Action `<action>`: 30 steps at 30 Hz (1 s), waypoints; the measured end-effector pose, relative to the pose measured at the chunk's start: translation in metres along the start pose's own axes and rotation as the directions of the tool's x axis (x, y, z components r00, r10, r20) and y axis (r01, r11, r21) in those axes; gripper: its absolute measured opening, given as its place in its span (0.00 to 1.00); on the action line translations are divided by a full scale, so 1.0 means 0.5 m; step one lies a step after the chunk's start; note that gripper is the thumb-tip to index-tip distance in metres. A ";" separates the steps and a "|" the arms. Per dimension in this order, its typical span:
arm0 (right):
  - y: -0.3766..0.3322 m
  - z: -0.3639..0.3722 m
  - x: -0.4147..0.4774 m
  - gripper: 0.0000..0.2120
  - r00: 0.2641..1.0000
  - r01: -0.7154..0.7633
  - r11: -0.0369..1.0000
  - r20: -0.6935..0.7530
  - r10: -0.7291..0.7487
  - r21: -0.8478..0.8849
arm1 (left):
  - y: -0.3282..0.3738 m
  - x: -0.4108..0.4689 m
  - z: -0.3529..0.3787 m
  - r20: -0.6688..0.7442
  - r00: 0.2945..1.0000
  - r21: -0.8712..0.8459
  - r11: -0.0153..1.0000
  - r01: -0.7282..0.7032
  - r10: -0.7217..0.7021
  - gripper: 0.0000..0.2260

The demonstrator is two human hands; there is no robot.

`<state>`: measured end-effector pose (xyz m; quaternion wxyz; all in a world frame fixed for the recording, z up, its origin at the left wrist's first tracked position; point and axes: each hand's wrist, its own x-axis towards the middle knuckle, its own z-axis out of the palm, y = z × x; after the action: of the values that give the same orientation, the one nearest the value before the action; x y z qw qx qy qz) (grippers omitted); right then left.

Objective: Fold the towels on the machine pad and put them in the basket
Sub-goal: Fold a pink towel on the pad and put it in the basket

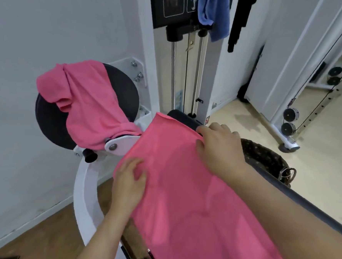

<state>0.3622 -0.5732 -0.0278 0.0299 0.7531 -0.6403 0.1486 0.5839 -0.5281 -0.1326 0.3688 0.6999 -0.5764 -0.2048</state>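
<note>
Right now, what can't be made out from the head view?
Head view only:
basket: inside hidden behind right hand and pad.
spread towel: near end cut by bottom edge.
pad: mostly under that towel.
left hand: pinching or pressing unclear; right likewise.
</note>
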 end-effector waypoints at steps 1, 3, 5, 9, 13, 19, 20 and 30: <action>-0.019 0.019 0.038 0.13 1.000 0.011 1.000 -0.001 -0.011 0.016 | -0.029 -0.024 -0.006 0.047 0.998 0.057 0.998 0.040 -0.043 0.19; -0.054 0.056 0.098 0.15 0.999 0.003 0.999 0.048 -0.006 0.046 | -0.067 -0.061 -0.013 0.162 0.977 0.149 0.982 0.115 -0.139 0.30; -0.080 0.089 0.133 0.15 0.997 -0.021 0.999 0.082 0.017 0.050 | -0.082 -0.085 -0.013 0.239 0.957 0.157 0.979 0.127 -0.162 0.37; -0.084 0.135 0.172 0.08 0.998 -0.064 0.994 -0.023 0.067 0.085 | -0.076 -0.093 -0.014 0.266 0.954 0.225 0.971 0.078 -0.138 0.38; -0.069 0.142 0.220 0.07 0.989 -0.137 0.990 -0.055 0.138 0.032 | -0.067 -0.083 -0.023 0.280 0.953 0.260 0.965 0.037 -0.112 0.40; -0.042 0.127 0.218 0.08 0.981 -0.159 0.977 -0.088 0.172 0.141 | -0.044 -0.064 -0.026 0.389 0.919 0.242 0.970 -0.034 -0.065 0.42; -0.040 0.114 0.204 0.10 0.985 -0.146 0.974 -0.069 0.160 0.172 | -0.040 -0.059 -0.026 0.378 0.923 0.259 0.966 -0.023 -0.079 0.40; 0.120 -0.120 -0.232 0.17 0.936 -0.221 0.971 0.299 0.186 0.087 | 0.097 -0.221 0.031 0.319 0.833 0.018 0.876 -0.483 0.452 0.12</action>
<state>0.2769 -0.4591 -0.0095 -0.1246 0.6967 -0.7022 0.0772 0.5133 -0.4297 -0.1215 0.2795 0.5146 -0.7891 -0.1855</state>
